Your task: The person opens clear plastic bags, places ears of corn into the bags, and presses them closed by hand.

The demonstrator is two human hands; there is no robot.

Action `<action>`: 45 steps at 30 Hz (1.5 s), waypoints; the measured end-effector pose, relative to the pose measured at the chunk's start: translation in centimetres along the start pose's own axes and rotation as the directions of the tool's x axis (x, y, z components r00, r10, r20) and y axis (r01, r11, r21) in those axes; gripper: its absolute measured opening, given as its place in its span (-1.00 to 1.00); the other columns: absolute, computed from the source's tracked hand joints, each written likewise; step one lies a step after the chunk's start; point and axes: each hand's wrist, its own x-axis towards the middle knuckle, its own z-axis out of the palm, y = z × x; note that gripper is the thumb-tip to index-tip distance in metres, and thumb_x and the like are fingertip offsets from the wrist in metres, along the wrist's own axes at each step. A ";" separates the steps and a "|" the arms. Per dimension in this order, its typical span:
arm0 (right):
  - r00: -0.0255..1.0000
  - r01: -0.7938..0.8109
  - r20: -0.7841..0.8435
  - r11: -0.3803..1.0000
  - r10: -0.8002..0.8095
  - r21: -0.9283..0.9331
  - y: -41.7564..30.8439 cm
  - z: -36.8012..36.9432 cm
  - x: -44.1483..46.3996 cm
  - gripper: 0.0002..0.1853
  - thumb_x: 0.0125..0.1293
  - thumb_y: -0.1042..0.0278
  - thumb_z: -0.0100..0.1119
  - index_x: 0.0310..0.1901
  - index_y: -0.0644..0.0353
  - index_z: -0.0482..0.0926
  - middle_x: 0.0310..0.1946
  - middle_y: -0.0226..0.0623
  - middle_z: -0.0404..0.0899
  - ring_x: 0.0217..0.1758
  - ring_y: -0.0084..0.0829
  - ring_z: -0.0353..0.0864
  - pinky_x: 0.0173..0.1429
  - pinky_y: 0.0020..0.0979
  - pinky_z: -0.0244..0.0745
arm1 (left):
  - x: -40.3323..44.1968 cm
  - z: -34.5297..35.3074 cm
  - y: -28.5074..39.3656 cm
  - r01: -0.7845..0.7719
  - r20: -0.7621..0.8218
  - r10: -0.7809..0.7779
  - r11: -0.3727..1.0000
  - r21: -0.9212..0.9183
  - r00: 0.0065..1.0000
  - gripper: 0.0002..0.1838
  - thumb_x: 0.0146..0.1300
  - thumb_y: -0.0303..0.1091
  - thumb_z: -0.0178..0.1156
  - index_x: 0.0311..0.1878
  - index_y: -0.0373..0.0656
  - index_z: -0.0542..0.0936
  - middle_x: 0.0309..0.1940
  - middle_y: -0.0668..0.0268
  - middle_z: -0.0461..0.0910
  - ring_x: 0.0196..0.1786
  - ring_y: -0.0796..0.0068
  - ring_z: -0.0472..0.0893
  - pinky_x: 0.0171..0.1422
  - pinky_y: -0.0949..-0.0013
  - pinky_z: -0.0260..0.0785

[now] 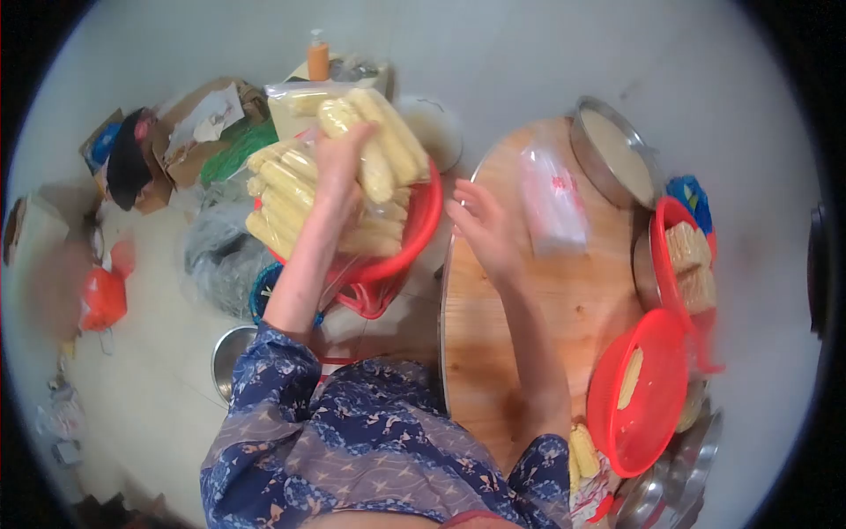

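My left hand (342,163) is wrapped round a clear plastic bag of corn cobs (401,145), pale yellow and lying side by side. It holds the bag over a red basin (426,216) heaped with more bagged corn (286,189). My left forearm hides part of that heap. Over the left edge of the wooden table (520,353), my right hand (483,225) has its fingers apart and nothing in them. A stack of clear plastic bags (555,203) with red print lies on the table just right of it.
A steel bowl (617,150) stands at the table's far end. Along the right side are a red basin (656,397) with one cob inside, a red basket (674,212) holding packed blocks, and steel pans. Boxes (181,145) and a steel pot (231,361) sit on the floor at left.
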 end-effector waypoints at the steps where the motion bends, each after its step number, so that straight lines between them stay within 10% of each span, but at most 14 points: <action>1: 0.996 0.090 0.028 0.988 -0.087 -0.129 0.2 0.3 0.6 -0.40 0.43 0.17 0.29 0.37 0.32 0.39 0.21 -0.16 0.55 0.16 -0.28 0.64 0.20 -0.25 0.57 | 1.3 -0.8 -0.3 0.010 0.013 -0.010 1.000 0.021 1.000 -0.48 0.18 -0.52 0.37 0.21 -0.39 0.48 -0.01 0.10 0.64 0.00 0.23 0.70 0.05 0.18 0.63; 5: 0.899 0.422 0.089 0.797 -0.428 -0.432 0.1 2.0 4.4 -0.40 0.37 0.09 0.30 0.35 0.22 0.46 0.30 0.02 0.44 0.24 -0.08 0.60 0.32 -0.20 0.50 | 6.0 -3.9 -3.3 0.117 -0.022 -0.118 0.993 -0.027 0.993 -0.52 0.18 -0.50 0.39 0.14 -0.47 0.51 -0.01 0.09 0.64 -0.05 0.24 0.70 0.01 0.20 0.63; 13: 0.909 0.414 0.148 0.886 -0.390 -0.211 2.9 8.4 12.2 -0.33 0.38 -0.05 0.25 0.44 0.07 0.42 0.40 -0.05 0.36 0.45 -0.05 0.37 0.49 -0.14 0.31 | 9.5 -3.7 -6.5 0.062 -0.243 0.004 0.963 0.263 0.970 -0.43 0.16 -0.44 0.45 0.19 -0.49 0.50 0.07 0.01 0.62 0.00 0.23 0.68 0.02 0.21 0.58; 15: 0.921 0.377 0.200 0.897 -0.335 -0.231 4.9 9.1 13.8 -0.32 0.38 -0.04 0.24 0.47 0.03 0.40 0.44 -0.11 0.33 0.50 -0.13 0.30 0.51 -0.18 0.28 | 9.2 -4.0 -6.4 0.200 -0.200 -0.168 0.968 0.150 0.965 -0.40 0.14 -0.43 0.48 0.21 -0.49 0.49 0.09 0.01 0.61 0.01 0.21 0.67 0.04 0.19 0.57; 22: 0.899 0.438 0.280 0.648 -0.337 -0.624 3.7 10.3 12.6 -0.14 0.17 0.17 0.36 0.53 -0.03 0.28 0.54 -0.03 0.13 0.58 0.12 0.12 0.58 -0.01 0.20 | 6.7 -5.9 -4.2 0.015 0.179 -0.057 0.973 0.229 0.982 -0.41 0.26 -0.33 0.40 0.29 -0.40 0.47 0.11 -0.03 0.60 0.09 0.21 0.64 0.04 0.18 0.57; 24: 0.905 0.425 0.311 0.613 -0.290 -0.666 3.9 10.2 12.6 -0.09 0.11 0.21 0.39 0.54 -0.01 0.25 0.56 -0.03 0.08 0.58 0.17 0.10 0.58 0.04 0.20 | 4.6 -3.6 -0.7 0.426 -0.174 -0.392 0.868 0.255 0.903 -0.42 0.31 -0.30 0.35 0.33 -0.35 0.47 0.19 -0.06 0.54 0.21 0.17 0.57 0.04 0.18 0.57; 27: 0.854 0.520 0.377 0.554 -0.360 -0.650 5.7 10.4 12.6 -0.06 0.04 0.31 0.41 0.53 0.01 0.26 0.56 0.01 0.05 0.59 0.20 0.06 0.55 0.18 0.20 | 0.8 -4.5 1.7 0.212 -0.122 -0.182 0.923 0.321 0.976 -0.45 0.36 -0.30 0.29 0.35 -0.34 0.47 0.32 -0.04 0.46 0.36 0.08 0.46 0.14 0.09 0.55; 29: 0.874 0.487 0.406 0.472 -0.268 -0.735 4.5 11.1 10.6 -0.05 0.03 0.37 0.40 0.53 0.04 0.24 0.55 0.10 0.05 0.60 0.27 0.02 0.52 0.28 0.20 | 0.3 -6.3 2.7 -0.446 0.227 0.390 0.694 0.565 0.893 -0.47 0.37 -0.32 0.28 0.36 -0.33 0.47 0.43 0.00 0.39 0.45 -0.01 0.38 0.35 -0.11 0.40; 30: 0.894 0.448 0.391 0.479 -0.220 -0.755 4.0 11.8 9.9 -0.06 0.04 0.42 0.34 0.54 0.10 0.21 0.56 0.18 0.00 0.62 0.34 -0.06 0.53 0.31 0.14 | 0.7 -7.0 2.7 -0.452 0.235 0.391 0.694 0.560 0.890 -0.47 0.37 -0.32 0.28 0.36 -0.33 0.47 0.43 0.00 0.39 0.45 -0.01 0.38 0.35 -0.11 0.40; 32: 0.904 0.427 0.337 0.536 -0.263 -0.729 4.8 12.3 8.9 -0.06 0.04 0.42 0.33 0.54 0.13 0.20 0.57 0.20 -0.04 0.63 0.35 -0.10 0.55 0.32 0.09 | 2.0 -8.5 1.6 -0.600 0.613 0.537 -0.228 0.767 0.579 -0.47 0.40 -0.24 0.24 0.38 -0.21 0.49 0.45 0.05 0.39 0.50 0.00 0.33 0.51 -0.21 0.19; 35: 0.917 0.397 0.281 0.593 -0.282 -0.701 5.3 12.2 8.2 -0.07 0.04 0.40 0.30 0.53 0.16 0.21 0.60 0.20 -0.11 0.66 0.34 -0.18 0.58 0.32 -0.01 | 3.4 -10.0 -0.9 -0.623 0.687 0.105 -0.340 0.704 0.719 -0.47 0.41 -0.12 0.20 0.39 -0.07 0.51 0.46 0.10 0.39 0.50 -0.01 0.32 0.57 -0.13 0.10; 45: 0.968 0.226 0.039 0.788 -0.249 -0.574 6.5 10.6 10.0 -0.30 0.38 0.00 0.15 0.52 -0.04 0.30 0.58 0.15 0.00 0.64 0.28 -0.10 0.61 0.30 -0.10 | 2.5 -8.2 -1.0 -0.521 0.556 0.120 -0.230 0.822 0.823 -0.51 0.45 -0.01 0.10 0.34 0.05 0.58 0.44 0.14 0.42 0.43 0.01 0.42 0.52 -0.10 0.13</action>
